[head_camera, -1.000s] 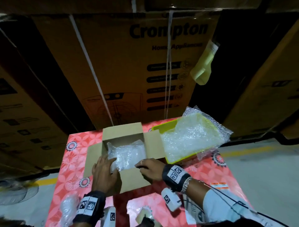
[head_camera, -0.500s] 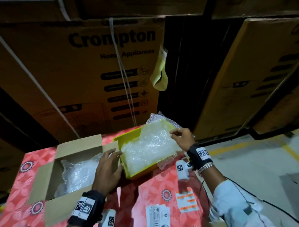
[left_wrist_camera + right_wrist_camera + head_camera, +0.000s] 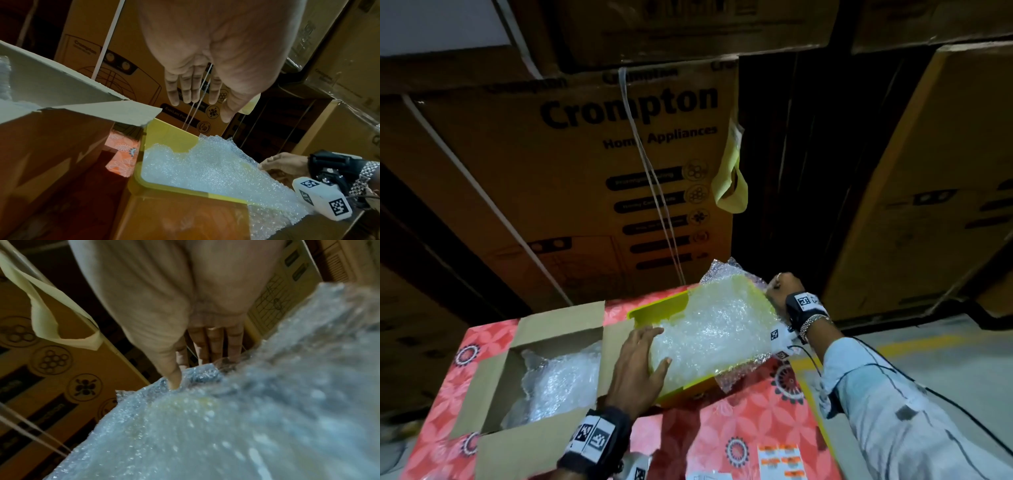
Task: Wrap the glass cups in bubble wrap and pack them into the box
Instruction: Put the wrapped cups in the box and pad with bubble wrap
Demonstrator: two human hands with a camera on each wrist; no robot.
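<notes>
Our right hand [image 3: 782,291] pinches the far right corner of the bubble wrap [image 3: 715,329] in the yellow tray [image 3: 661,305]. Our left hand [image 3: 640,363], fingers straight, hovers over its left edge. Left of the tray, the box [image 3: 558,325] holds a wrapped bundle [image 3: 558,380].

Each wrist wears a black strap [image 3: 599,435] with square-coded white tags. The right adds a silver bracelet [image 3: 812,322], pale blue sleeve [image 3: 893,411], black cable.

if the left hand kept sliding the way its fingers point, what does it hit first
Probably the bubble wrap heaped in the yellow tray: the left hand lies open at its near edge, fingers pointing across it. Depth is hard to judge.
</notes>
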